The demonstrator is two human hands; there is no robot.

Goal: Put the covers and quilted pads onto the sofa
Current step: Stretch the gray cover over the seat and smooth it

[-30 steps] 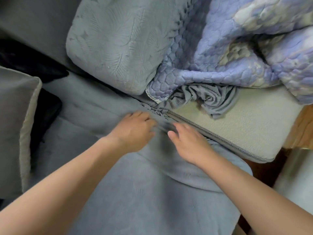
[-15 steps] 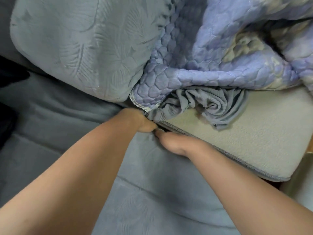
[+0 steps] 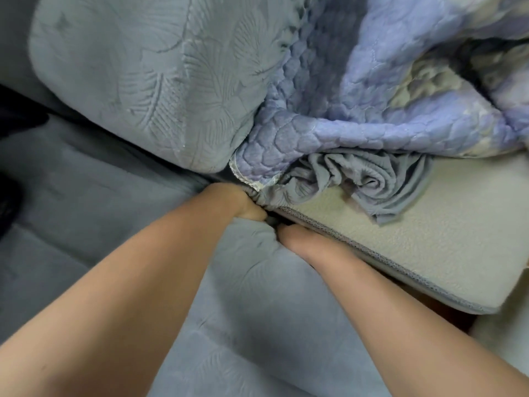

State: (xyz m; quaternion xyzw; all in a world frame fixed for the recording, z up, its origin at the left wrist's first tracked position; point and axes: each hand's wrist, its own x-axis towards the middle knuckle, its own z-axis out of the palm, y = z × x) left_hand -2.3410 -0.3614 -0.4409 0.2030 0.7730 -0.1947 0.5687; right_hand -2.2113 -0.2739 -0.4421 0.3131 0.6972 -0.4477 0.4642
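Both hands pushed into gap, grey cover between; finger state hidden.

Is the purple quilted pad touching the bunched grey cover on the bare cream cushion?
Touching. The head view shows the purple quilted pad lying directly over the bunched grey cover.

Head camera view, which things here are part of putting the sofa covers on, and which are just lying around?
In the job:
grey cover
left hand
right hand
bare cream cushion
purple quilted pad
bunched grey cover

Lying about:
leaf-patterned grey cushion
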